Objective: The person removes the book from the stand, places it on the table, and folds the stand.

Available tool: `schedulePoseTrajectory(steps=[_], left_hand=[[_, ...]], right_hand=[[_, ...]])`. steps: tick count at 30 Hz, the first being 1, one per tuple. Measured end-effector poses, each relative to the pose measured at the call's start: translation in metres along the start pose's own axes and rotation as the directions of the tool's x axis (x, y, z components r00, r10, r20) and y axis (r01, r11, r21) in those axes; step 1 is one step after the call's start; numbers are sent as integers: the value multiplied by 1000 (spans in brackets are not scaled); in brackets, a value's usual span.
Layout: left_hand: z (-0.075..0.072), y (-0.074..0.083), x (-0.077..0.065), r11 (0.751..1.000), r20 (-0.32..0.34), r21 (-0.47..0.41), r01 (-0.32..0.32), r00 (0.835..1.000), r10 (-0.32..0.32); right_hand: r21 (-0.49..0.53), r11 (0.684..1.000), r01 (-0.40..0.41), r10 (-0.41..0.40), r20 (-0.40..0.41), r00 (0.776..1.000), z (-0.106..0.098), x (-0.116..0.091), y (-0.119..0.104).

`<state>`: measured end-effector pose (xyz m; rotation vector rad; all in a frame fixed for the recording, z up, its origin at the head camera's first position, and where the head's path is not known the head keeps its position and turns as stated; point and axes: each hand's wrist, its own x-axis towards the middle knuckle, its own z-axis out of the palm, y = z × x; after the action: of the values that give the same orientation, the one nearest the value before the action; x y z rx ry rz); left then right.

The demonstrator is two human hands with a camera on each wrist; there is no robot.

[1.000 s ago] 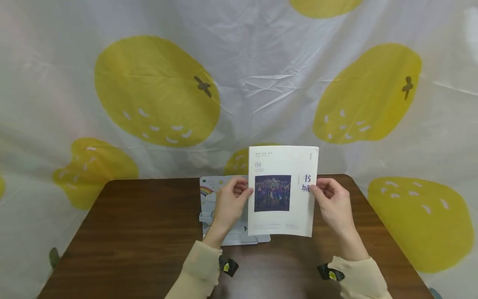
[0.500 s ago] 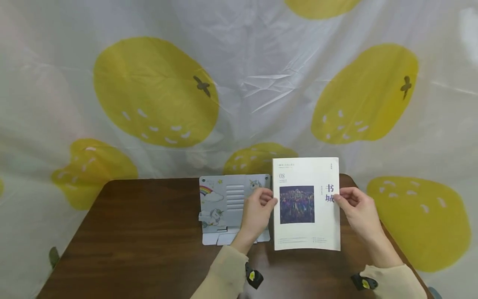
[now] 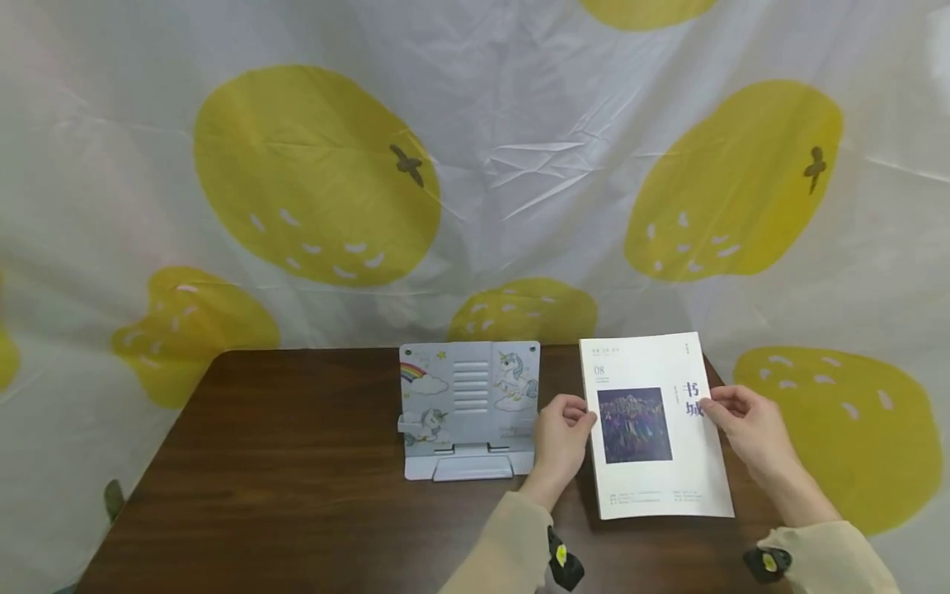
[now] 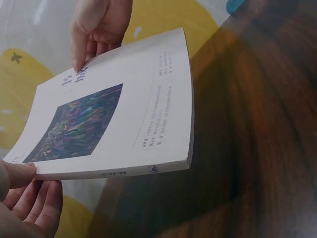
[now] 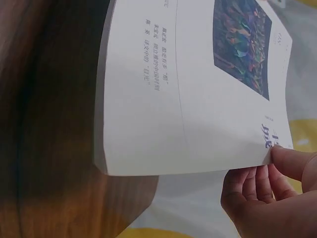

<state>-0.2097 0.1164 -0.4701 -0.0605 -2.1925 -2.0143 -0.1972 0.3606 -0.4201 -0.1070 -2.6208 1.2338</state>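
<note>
1. Since the earlier frame, the book [image 3: 656, 425] has moved to the right and a little nearer, and its top now leans slightly left; the left hand [image 3: 562, 437] and right hand [image 3: 757, 429] have travelled with it, so more of the stand [image 3: 470, 412] shows.
2. A pale cloth [image 3: 519, 99] with big yellow fruit shapes hangs across the far side, creased near its middle.
3. In front of it is a dark brown wooden table [image 3: 282, 462], its grain running left to right.
4. The book is over the right part of the table, to the right of the stand. The left wrist view shows its near end raised off the wood. Its white cover bears a dark square picture on the left and large purple characters on the right.
5. The stand is at the far middle of the table, pale, with slots, a rainbow and unicorns on its upright panel.
6. Pale sleeves [image 3: 505, 544] cover both forearms.
7. The left hand pinches the book's spine edge, thumb on the cover, fingers curled beneath.
8. The right hand pinches the opposite edge beside the purple characters, thumb on top, fingers curled under.
9. Black straps [image 3: 566, 563] with yellow marks sit at both wrists.
</note>
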Motion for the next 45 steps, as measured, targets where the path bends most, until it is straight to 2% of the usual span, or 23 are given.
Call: schedulePoseTrajectory(steps=[5,10,15,20,23,26,27,30,33,34,37,45], left_hand=[[18,-11,-5,997,-6,-18,71,997,-72],[33,-26,-11,987,13,-80,140,990,-139],[41,-35,-18,982,13,-89,167,986,-167],[44,-44,-20,983,11,-92,161,987,-161],[44,-47,-21,984,15,-94,149,989,-149],[44,-49,-23,990,16,-91,108,994,-107],[45,-52,-23,994,10,-82,70,998,-69],[45,-54,-24,996,12,-72,43,999,-42],[46,-55,-23,992,22,-74,105,994,-104],[45,-52,-23,985,30,-78,155,988,-153],[47,-53,-23,973,36,-75,218,976,-216],[45,-59,-24,972,19,-94,215,977,-215]], right_hand=[[-50,997,-67,69,50,996,-3,3,17],[-106,989,-106,117,99,988,-5,6,39],[-121,982,-145,164,162,973,-5,7,52],[-129,974,-185,207,184,961,-1,9,60],[-142,968,-206,229,165,959,2,10,64],[-155,965,-213,238,162,958,4,10,67],[-155,964,-215,240,162,957,4,10,68],[-155,965,-213,240,183,953,4,10,69],[-158,965,-208,237,193,952,4,11,70],[-159,965,-208,237,197,951,5,11,71],[-164,964,-209,240,201,950,6,12,75],[-183,958,-220,255,193,948,18,18,88]])
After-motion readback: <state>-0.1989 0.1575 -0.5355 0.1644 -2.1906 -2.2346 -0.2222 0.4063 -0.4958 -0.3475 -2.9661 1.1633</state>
